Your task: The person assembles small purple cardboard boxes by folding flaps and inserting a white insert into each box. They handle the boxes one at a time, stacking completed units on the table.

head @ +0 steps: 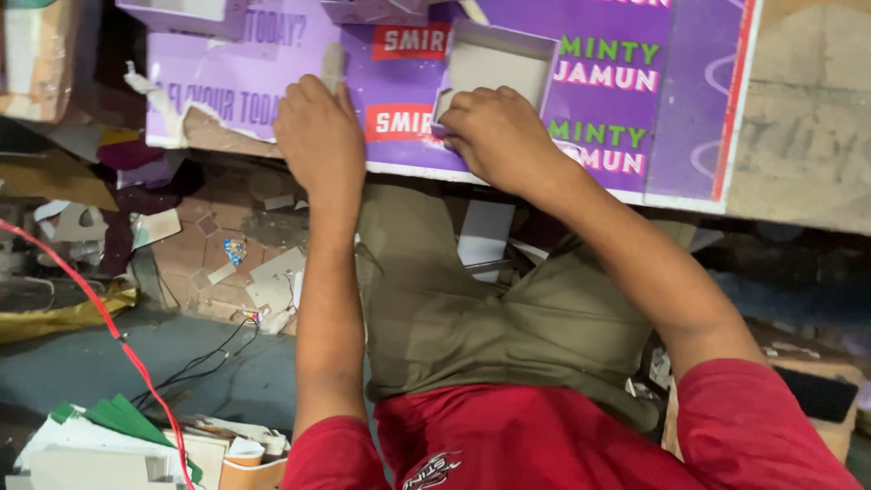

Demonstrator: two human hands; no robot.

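The person sits over a purple printed board (508, 91) that serves as the worktop, resting across the knees. The left hand (318, 136) lies knuckles up on the board, fingers curled down around a small pale strip of card (332, 63) that pokes up above them. The right hand (494, 136) is curled too, its fingertips pinching the lower left corner of a shallow grey cardboard tray (499, 63), which lies open side up on the board just beside that hand. Below the board, paper scraps (272, 281) litter the tiled floor, and a red cable (109, 327) crosses it at the left.
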